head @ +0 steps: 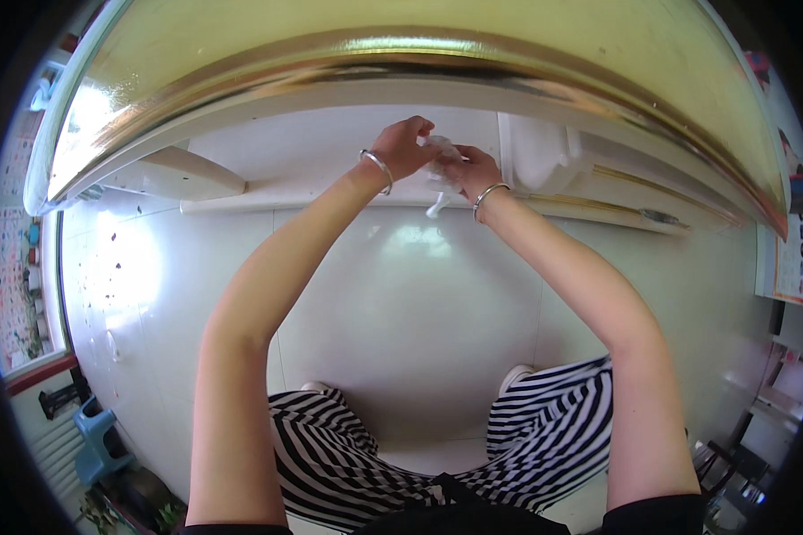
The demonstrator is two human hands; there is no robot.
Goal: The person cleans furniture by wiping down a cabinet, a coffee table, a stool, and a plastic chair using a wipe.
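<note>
Both of my hands meet in front of me, just below the edge of a glossy yellow tabletop (415,37). Between them is a crumpled, translucent whitish plastic film or bag (445,164), with a twisted end hanging down over the floor. The fingers of my left hand (407,144) pinch its upper left part. Around its right side, my right hand (476,171) is closed. A silver bangle sits on each wrist. Some fingertips are hidden by the film and by the hands themselves.
Under the tabletop are a white table leg or support (181,172), a white plastic container (539,154) and a pale crossbar (294,200). A blue plastic stool (95,438) stands at the lower left on the shiny tiled floor (408,321). Dark specks lie on the floor at left.
</note>
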